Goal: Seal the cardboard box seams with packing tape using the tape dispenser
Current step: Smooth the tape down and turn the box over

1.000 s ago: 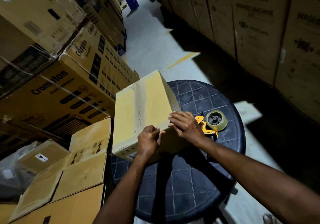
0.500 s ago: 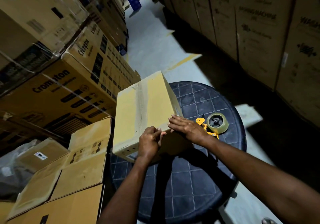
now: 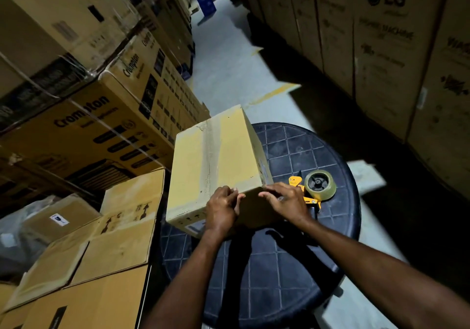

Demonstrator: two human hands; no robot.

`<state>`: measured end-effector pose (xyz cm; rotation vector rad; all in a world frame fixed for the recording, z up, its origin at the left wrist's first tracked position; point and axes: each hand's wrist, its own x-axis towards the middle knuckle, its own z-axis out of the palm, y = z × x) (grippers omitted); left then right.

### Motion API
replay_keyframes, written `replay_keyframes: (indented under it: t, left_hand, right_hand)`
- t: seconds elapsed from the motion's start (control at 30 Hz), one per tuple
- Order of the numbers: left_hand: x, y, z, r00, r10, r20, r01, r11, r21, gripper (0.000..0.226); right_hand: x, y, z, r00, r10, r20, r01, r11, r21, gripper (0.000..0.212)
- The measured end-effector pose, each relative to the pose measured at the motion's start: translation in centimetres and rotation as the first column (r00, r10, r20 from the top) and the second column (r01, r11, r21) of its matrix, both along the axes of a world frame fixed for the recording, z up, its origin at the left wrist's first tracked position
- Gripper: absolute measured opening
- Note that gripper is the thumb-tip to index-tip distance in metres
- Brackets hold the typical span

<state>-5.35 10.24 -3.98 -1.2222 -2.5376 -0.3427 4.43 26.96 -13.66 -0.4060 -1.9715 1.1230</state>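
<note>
A plain cardboard box (image 3: pixel 216 160) lies on the left part of a round dark blue table (image 3: pixel 292 252). A strip of tape runs along its top seam. My left hand (image 3: pixel 222 209) presses on the box's near top edge with fingers curled. My right hand (image 3: pixel 287 201) lies flat on the near right corner of the box, fingers pointing left. Whether either hand pinches tape is too dark to tell. A yellow tape dispenser (image 3: pixel 309 191) with an olive tape roll (image 3: pixel 320 185) rests on the table just right of my right hand, untouched.
Stacked Crompton cartons (image 3: pixel 96 115) rise on the left, with smaller cardboard boxes (image 3: pixel 106 242) below them beside the table. Tall LG cartons (image 3: pixel 386 48) line the right. A pale floor aisle (image 3: pixel 229 69) runs away between them.
Both hands stay on the box's near edge. My right hand has slid a little toward the right corner and flattened. The box and dispenser have not moved.
</note>
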Motion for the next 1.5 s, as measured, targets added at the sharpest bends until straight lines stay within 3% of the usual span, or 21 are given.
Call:
replay_keyframes:
  t: [0.17,0.27,0.37,0.5,0.6,0.67,0.8,0.9,1.0,1.17,1.5]
  left_hand:
    - [0.2,0.2,0.0,1.0,0.016,-0.006,-0.016,1.0,-0.023,0.016]
    - [0.5,0.3,0.0,1.0,0.02,0.007,-0.02,1.0,-0.006,0.014]
    - [0.1,-0.2,-0.7,0.996,-0.032,-0.087,0.027,0.998,-0.055,0.015]
    - [0.1,-2.1,-2.7,0.996,-0.071,-0.051,0.067,0.995,-0.072,0.05]
    - [0.6,-3.6,-4.0,0.993,-0.11,0.052,0.115,0.988,-0.105,0.08]
    - [0.5,-4.5,-4.4,0.986,-0.151,0.07,0.159,0.98,-0.121,0.092]
    - [-0.4,-6.1,-3.9,0.989,-0.146,-0.018,0.146,0.989,-0.026,0.077]
    - [-2.7,-7.1,-2.9,0.994,-0.039,-0.105,0.051,0.992,0.118,0.052]
    - [-5.2,-7.6,-2.2,0.997,0.001,-0.078,0.009,0.992,0.127,0.035]
    - [-6.9,-8.2,-2.2,0.997,-0.063,-0.043,0.066,0.994,0.086,0.027]
    - [-7.7,-9.2,-5.2,0.965,-0.171,-0.2,0.214,0.953,0.216,0.019]
  right_hand:
    - [-0.6,-3.0,0.3,0.985,-0.169,0.039,0.172,0.981,-0.089,0.011]
    - [-1.4,-4.8,0.7,0.982,-0.159,0.107,0.17,0.979,-0.111,0.006]
    - [-1.9,-6.0,0.6,0.985,-0.089,0.145,0.107,0.986,-0.127,0.01]
    - [-0.9,-5.6,0.3,0.995,-0.088,0.043,0.084,0.993,0.083,0.013]
    - [-0.2,-3.7,0.9,0.993,-0.104,-0.054,0.115,0.945,0.305,0.012]
    - [-0.2,-2.5,1.1,0.995,-0.087,-0.046,0.098,0.902,0.421,0.023]
    - [-0.2,-1.6,1.1,0.999,-0.044,0.029,0.019,0.809,0.587,0.045]
    - [-0.8,-1.9,2.1,0.995,-0.081,0.051,0.032,0.786,0.618,0.048]
    - [-2.2,-2.4,2.8,0.998,-0.043,0.044,0.005,0.764,0.646,0.046]
    - [-4.3,-4.4,3.2,0.996,0.047,0.069,-0.08,0.777,0.625,0.041]
    - [-5.2,-8.1,2.3,0.985,0.084,0.152,-0.167,0.713,0.681,0.038]
